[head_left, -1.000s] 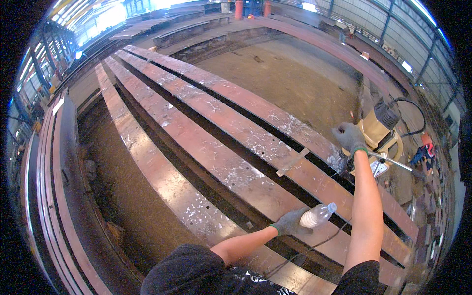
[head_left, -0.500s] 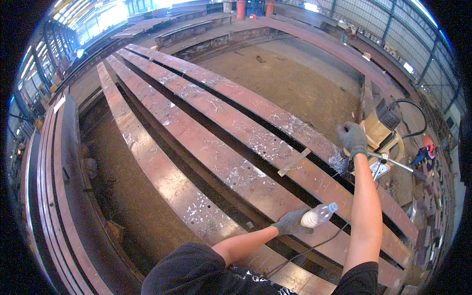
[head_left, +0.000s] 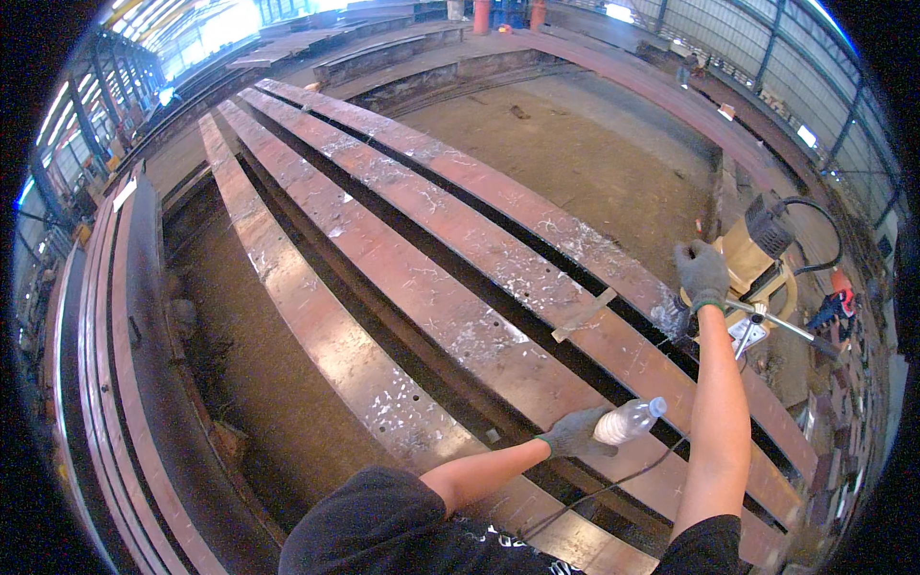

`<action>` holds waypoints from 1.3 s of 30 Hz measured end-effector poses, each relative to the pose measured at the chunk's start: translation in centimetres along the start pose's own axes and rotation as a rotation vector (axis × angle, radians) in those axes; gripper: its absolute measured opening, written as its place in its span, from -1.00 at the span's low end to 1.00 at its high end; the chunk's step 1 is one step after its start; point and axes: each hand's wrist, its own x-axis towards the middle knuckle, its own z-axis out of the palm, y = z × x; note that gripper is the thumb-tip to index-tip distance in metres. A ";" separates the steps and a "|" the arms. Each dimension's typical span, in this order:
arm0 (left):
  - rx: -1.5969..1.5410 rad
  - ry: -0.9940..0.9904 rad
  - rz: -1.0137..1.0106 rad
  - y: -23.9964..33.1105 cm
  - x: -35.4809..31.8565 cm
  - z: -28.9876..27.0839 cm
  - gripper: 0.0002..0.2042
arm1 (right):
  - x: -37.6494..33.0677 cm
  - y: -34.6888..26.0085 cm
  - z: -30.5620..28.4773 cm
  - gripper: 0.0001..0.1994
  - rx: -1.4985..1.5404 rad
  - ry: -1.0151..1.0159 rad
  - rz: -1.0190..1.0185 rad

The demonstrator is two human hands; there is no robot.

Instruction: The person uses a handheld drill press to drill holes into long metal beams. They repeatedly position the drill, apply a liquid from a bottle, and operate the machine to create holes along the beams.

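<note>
4 long rusty steel beams (head_left: 450, 287) lie side by side across a pit in a large workshop, running from the far left down toward the near right, with dark gaps between them and white chalky speckles on their top faces. Left of the beams sits a stack of dark steel plates (head_left: 105, 383), and beyond the beams a bare dirt floor (head_left: 594, 163) stretches to the far wall.

At the right end of the beams stands a tan drilling machine (head_left: 757, 264) with a black motor cap on top, a black cable looping off its right side and thin metal feed handles sticking out below. The right hand (head_left: 702, 273), in a grey glove, rests on the left side of this machine with fingers curled against its body, though how firmly it grips cannot be told. A small flat strip of metal (head_left: 583, 315) lies slantwise on the beam just left of the machine.

Nearer the person, over the beam closest to them, the left hand (head_left: 575, 433), also grey-gloved, is wrapped around a clear plastic bottle (head_left: 628, 420), held on its side with the capped neck pointing right toward the machine. A thin black cord (head_left: 613, 484) trails beneath the bottle across the beams.
</note>
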 end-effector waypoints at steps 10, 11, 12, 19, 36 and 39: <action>0.071 0.008 -0.031 -0.4 0.5 0.5 -0.28 | -0.2 0.1 0.5 -0.54 -0.045 0.002 0.031; 0.069 0.003 -0.033 -0.4 0.5 0.6 -0.28 | -0.3 0.1 0.5 -0.55 -0.045 0.011 0.030; 0.069 0.009 -0.032 -0.4 0.5 0.5 -0.28 | -0.3 0.1 0.5 -0.55 -0.048 0.003 0.030; 0.082 0.055 0.004 -0.7 0.2 0.7 -0.26 | -0.5 0.4 0.9 -0.53 -0.054 -0.020 0.021; 0.035 -0.026 -0.048 1.7 -0.3 -1.1 -0.20 | -0.8 -0.5 0.4 -0.51 -0.089 -0.127 0.002; 0.041 -0.057 -0.043 1.4 0.0 -1.0 -0.21 | -0.8 -0.6 0.3 -0.51 -0.103 -0.128 0.010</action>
